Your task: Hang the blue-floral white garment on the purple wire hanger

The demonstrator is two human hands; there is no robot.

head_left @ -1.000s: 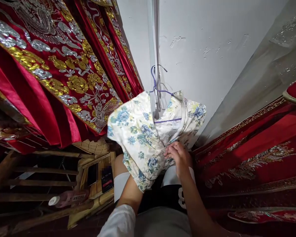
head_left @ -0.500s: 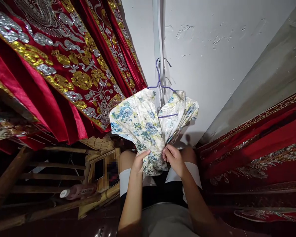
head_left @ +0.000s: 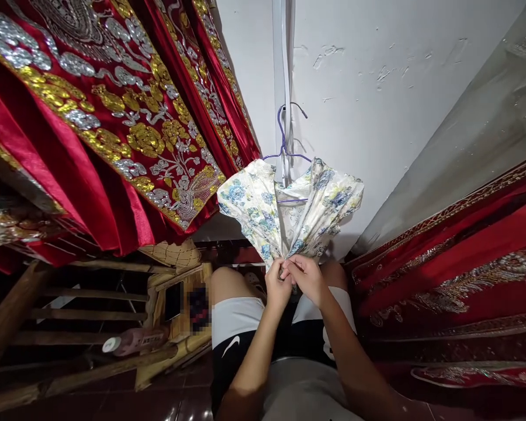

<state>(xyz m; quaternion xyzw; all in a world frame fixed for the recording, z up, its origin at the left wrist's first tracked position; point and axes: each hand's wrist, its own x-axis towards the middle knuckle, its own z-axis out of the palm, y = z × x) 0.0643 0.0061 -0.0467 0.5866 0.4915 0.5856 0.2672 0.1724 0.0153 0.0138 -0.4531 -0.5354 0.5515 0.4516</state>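
Left hand (head_left: 279,283) and right hand (head_left: 307,278) meet, both angled inward, fingers (head_left: 293,270) pinching the shirt (head_left: 259,204) front. Shirt extends above the fingers, on a hanger (head_left: 283,140). Bottle (head_left: 135,341) sits lower left of the fingers, contents indistinct.

1. The shirt (head_left: 256,202) is hanging on the hanger (head_left: 283,140), before the wall (head_left: 390,123).
2. One cloth (head_left: 146,137) is hanging to its left, a second cloth (head_left: 482,280) to its right.
3. A bottle (head_left: 135,341) is lying by the near left corner of the stand (head_left: 191,345).
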